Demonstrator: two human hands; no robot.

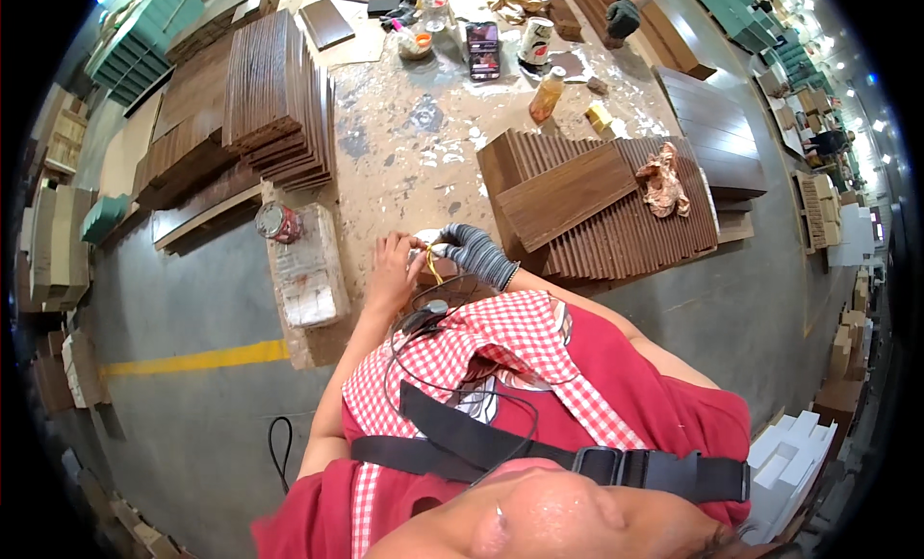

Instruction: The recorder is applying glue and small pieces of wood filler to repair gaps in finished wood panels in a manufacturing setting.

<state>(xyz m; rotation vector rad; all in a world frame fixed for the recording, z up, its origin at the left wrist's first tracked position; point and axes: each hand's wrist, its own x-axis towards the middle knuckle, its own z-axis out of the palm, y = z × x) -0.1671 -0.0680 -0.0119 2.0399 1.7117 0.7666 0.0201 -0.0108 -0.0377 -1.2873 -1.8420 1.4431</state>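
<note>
At the near edge of the worktable (385,189), my hands meet in front of my body. My left hand (392,268) is bare, its fingers bent and closed at the tips; what they pinch is too small to make out. A grey striped glove with pale fingertips covers my right hand (474,254), which is closed on a thin yellow string (432,265). The string hangs down between both hands. Right of my gloved hand lies a row of dark brown wood boards (626,241), with one loose board (566,195) and a crumpled stained rag (665,182) on top.
Stacked brown boards (265,88) stand at the left. A can (277,222) sits on a wrapped block (306,261) nearby. Farther back are a bottle (547,95), a phone (483,51), a white can (535,43) and a jar (414,45). Another person's gloved hand (623,18) works at the far right.
</note>
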